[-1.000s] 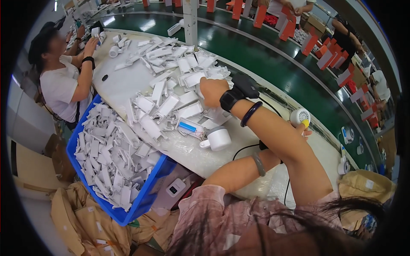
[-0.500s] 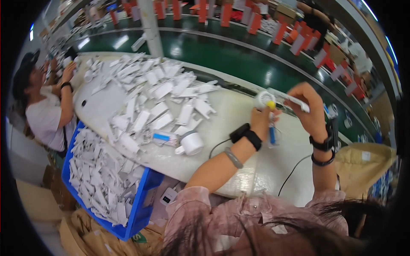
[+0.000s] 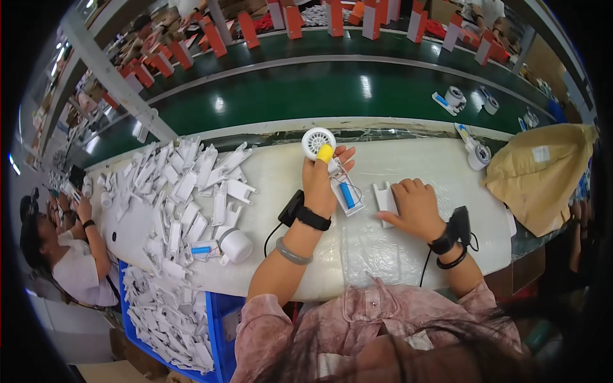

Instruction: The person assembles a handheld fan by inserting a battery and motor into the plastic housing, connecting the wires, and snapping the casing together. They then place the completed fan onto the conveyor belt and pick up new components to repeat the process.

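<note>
My left hand (image 3: pixel 320 185) is closed on a small hand-held fan, its round white grille (image 3: pixel 317 142) upward. A yellow cover (image 3: pixel 325 152) wraps the thumb pressed to the fan head. The fan's open handle shows a blue battery (image 3: pixel 347 195) and thin wires. On the table to its right lies a white plastic handle cover (image 3: pixel 384 196). My right hand (image 3: pixel 418 207) is low over this cover, with the thumb across its lower end and the fingers along its right edge. Another fan head (image 3: pixel 235 245) with an open handle and blue battery rests left of my left forearm.
Loose white plastic parts (image 3: pixel 191 182) are heaped on the table's left; a blue bin (image 3: pixel 220 332) below holds more. Beyond runs a green conveyor (image 3: pixel 300 92) with fans and orange-white boxes. A brown paper bag (image 3: pixel 543 179) stands right. A co-worker (image 3: pixel 76 262) is at far left.
My right hand has come down to the table with the white cover it held raised. My left hand still holds the fan, now with the grille more toward me. The view has swung right.
</note>
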